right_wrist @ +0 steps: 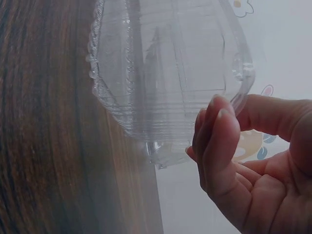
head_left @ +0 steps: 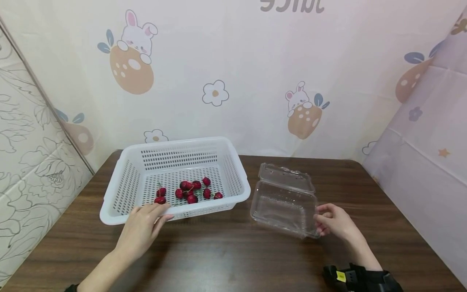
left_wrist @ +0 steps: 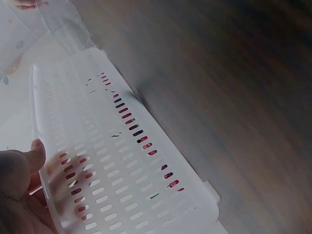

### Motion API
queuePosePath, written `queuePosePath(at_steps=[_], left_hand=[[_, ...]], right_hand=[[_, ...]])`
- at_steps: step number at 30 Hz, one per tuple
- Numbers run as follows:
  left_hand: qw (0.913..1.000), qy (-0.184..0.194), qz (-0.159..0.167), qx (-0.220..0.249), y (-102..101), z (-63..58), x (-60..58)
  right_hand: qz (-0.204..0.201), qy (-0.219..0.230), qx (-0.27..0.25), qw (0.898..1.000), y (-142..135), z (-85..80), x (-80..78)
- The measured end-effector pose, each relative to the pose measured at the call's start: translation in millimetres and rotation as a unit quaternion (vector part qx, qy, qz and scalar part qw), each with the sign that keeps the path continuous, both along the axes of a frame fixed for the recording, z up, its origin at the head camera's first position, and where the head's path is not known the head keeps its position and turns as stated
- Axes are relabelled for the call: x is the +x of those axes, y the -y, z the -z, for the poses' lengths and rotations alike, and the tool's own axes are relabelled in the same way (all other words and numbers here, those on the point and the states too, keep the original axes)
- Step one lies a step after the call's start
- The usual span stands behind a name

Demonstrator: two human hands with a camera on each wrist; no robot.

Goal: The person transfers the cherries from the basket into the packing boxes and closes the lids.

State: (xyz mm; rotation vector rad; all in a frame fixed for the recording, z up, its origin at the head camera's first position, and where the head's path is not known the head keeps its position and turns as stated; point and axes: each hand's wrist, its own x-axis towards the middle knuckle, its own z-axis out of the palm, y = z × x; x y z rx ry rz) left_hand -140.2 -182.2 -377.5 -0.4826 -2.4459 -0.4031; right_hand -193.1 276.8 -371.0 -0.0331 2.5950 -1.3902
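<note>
A white slotted plastic basket (head_left: 186, 145) stands on the left of the table, with several dark red cherries (head_left: 192, 198) on its floor, some with green stems. My left hand (head_left: 144, 227) grips its near rim, fingers over the inside and thumb outside, as the left wrist view also shows with the basket wall (left_wrist: 112, 165). To the right lies a clear plastic clamshell box (head_left: 281, 205), its lid folded back away from me. My right hand (head_left: 336, 221) pinches the box's right edge between thumb and fingers; in the right wrist view the fingers (right_wrist: 219, 141) curl at the box's rim.
The brown wooden table (head_left: 233, 259) ends against a printed curtain (head_left: 251, 117) at the back. Another curtain with flower outlines (head_left: 36, 162) hangs on the left. A black strap device (head_left: 361, 278) sits on my right wrist.
</note>
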Motion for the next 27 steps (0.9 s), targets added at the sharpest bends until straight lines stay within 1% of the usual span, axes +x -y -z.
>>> queuePosePath(at_steps=[7,12,17,21,27], left_hand=[[0.9999,0.009,0.003,0.007,0,-0.1,-0.3],[0.9998,0.019,-0.001,0.010,-1,-0.1,-0.5],[0.9999,0.012,0.000,0.006,-2,-0.8,-0.5],[0.9999,0.009,0.003,0.005,-1,-0.8,-1.0],[0.9998,0.017,0.002,0.006,0,-1.0,-1.3]], right_hand=[[-0.024,0.011,0.005,1.000,5,-2.4,-4.0],[-0.041,0.013,0.021,0.999,7,-2.1,-7.4],[-0.053,0.009,0.042,0.998,9,-2.1,-9.7],[-0.062,0.004,0.054,0.997,11,-3.0,-11.2],[-0.063,0.004,0.061,0.996,15,-4.3,-14.2]])
